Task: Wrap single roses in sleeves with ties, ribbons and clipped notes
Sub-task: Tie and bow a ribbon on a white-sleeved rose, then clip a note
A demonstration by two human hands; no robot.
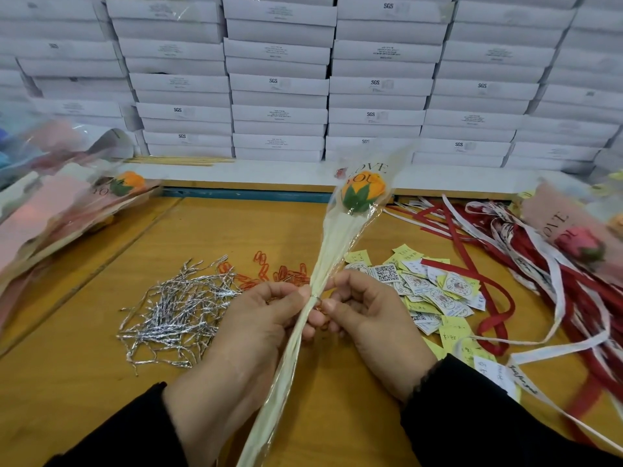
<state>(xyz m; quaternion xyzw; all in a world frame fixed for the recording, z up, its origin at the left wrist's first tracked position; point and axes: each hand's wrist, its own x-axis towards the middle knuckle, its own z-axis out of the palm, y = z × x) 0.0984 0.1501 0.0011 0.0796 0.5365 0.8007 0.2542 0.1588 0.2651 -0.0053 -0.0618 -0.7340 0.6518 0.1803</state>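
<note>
Centrally: left hand [259,318] and right hand [367,315] pinching clear "LOVE YOU" plastic sleeve [337,251] round orange rose [362,192] | upper frame: white "SGS" boxes [279,85]

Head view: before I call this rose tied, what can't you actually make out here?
- Twist tie ends: hidden between left hand and right hand; twisted shut or not, unclear.
- Sleeve bottom: cut off by the lower edge.
- Wrapped roses at left: motion-blurred.
- Notes: handwriting too small to read.
- Ribbons: right ends leave the frame.
</note>
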